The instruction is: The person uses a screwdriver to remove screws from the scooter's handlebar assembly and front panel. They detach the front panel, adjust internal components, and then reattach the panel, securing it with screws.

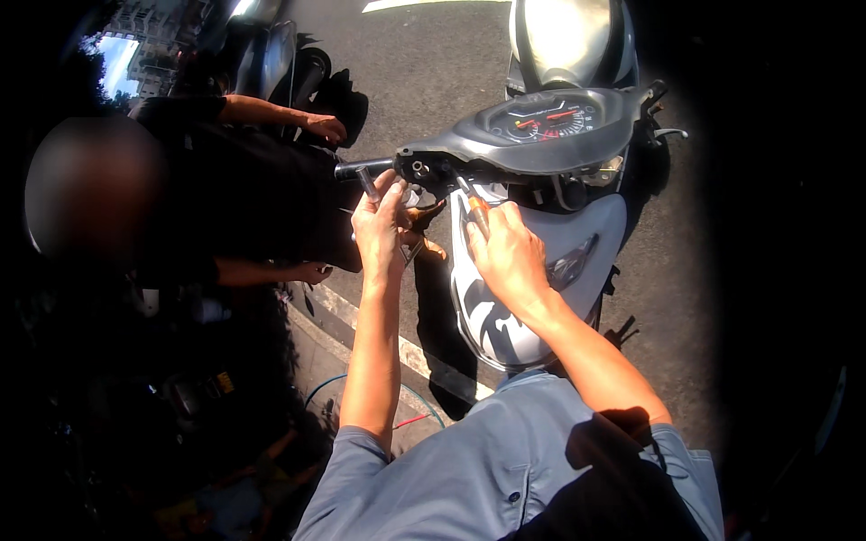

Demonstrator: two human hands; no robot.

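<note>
My left hand (379, 225) is closed on a short dark cylindrical piece (367, 183), held upright beside the black handlebar end (356, 169). My right hand (507, 248) grips an orange-handled screwdriver (478, 210), its shaft pointing up-left under the scooter's dash housing (451, 153). Above sits the instrument cluster (541, 126) with red needles. The white front panel (577, 221) lies below my right hand. A bolt or hole (419, 168) shows in the exposed underside near my left hand. What lies behind my fingers there is hard to make out.
A person in dark clothes (244, 180) stands at the left, both arms reaching toward the scooter. Another scooter (278, 63) is parked behind. The silver seat (564, 41) is at the top. A teal hose (321, 386) lies on the pavement by a white painted line (415, 359).
</note>
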